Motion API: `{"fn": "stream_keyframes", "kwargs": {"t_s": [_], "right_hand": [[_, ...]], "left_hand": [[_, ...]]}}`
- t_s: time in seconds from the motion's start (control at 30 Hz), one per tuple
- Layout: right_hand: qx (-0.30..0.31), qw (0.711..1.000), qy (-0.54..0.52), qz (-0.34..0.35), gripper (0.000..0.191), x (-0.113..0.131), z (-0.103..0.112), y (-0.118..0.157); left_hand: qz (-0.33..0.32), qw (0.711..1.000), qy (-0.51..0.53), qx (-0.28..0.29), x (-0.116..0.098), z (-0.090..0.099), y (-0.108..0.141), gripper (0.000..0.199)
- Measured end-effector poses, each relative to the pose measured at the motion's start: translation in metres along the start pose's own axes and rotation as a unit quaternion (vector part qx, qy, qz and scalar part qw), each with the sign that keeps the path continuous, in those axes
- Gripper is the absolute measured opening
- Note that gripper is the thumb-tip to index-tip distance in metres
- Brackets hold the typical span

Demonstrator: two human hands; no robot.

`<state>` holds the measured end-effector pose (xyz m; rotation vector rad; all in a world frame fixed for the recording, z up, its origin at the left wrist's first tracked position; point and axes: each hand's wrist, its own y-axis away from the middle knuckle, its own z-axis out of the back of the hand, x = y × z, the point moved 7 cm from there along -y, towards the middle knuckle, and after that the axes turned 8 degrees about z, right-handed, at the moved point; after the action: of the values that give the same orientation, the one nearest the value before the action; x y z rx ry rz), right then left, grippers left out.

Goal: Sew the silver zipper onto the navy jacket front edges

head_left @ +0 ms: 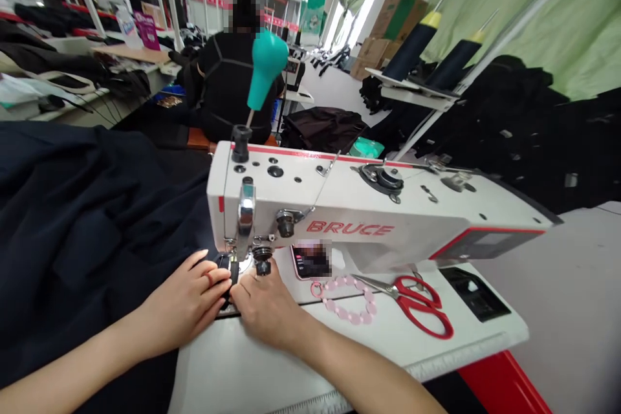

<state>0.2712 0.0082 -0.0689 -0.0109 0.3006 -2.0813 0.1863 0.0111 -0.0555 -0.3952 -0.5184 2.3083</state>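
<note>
A white sewing machine (349, 207) marked BRUCE stands over the white table (228, 362). Dark navy fabric (97, 207) spreads over the left side and runs up to the needle area. At its edge, a black zipper strip (234, 272) lies under the presser foot. My left hand (191, 297) rests on the fabric just left of the needle, its fingers bent and pressed together on the cloth and the zipper strip. From the right, my right hand (264, 307) closes its fingers on the strip's near end, close to the needle. Its fingertips are partly hidden.
Red-handled scissors (422, 304), a pink beaded loop (349, 317) and a phone (310, 262) lie right of my hands. A teal-handled tool (266, 68) sticks up behind the machine head. Dark thread cones (412, 48) stand at the back right. A person (233, 84) sits beyond.
</note>
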Motion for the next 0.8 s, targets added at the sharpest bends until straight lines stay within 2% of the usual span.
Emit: {"fn": "stream_keyframes", "kwargs": {"t_s": [0.17,0.4,0.67,0.8], "right_hand": [[0.006,0.992,-0.105,-0.064,0.016,-0.011,-0.001,-0.001],[0.021,0.955,-0.264,-0.130,0.020,-0.033,-0.007,-0.006],[0.018,0.965,-0.229,-0.125,0.017,-0.034,-0.001,-0.009],[0.009,0.969,-0.193,-0.154,0.018,-0.034,0.000,-0.010]], "left_hand": [[-0.014,1.000,0.016,-0.003,-0.002,0.007,0.002,0.017],[-0.018,0.998,-0.005,0.058,0.001,-0.001,0.002,0.018],[-0.016,0.999,-0.007,0.047,0.000,0.004,0.001,0.019],[-0.026,0.999,-0.012,0.044,0.000,0.002,0.003,0.017]]}}
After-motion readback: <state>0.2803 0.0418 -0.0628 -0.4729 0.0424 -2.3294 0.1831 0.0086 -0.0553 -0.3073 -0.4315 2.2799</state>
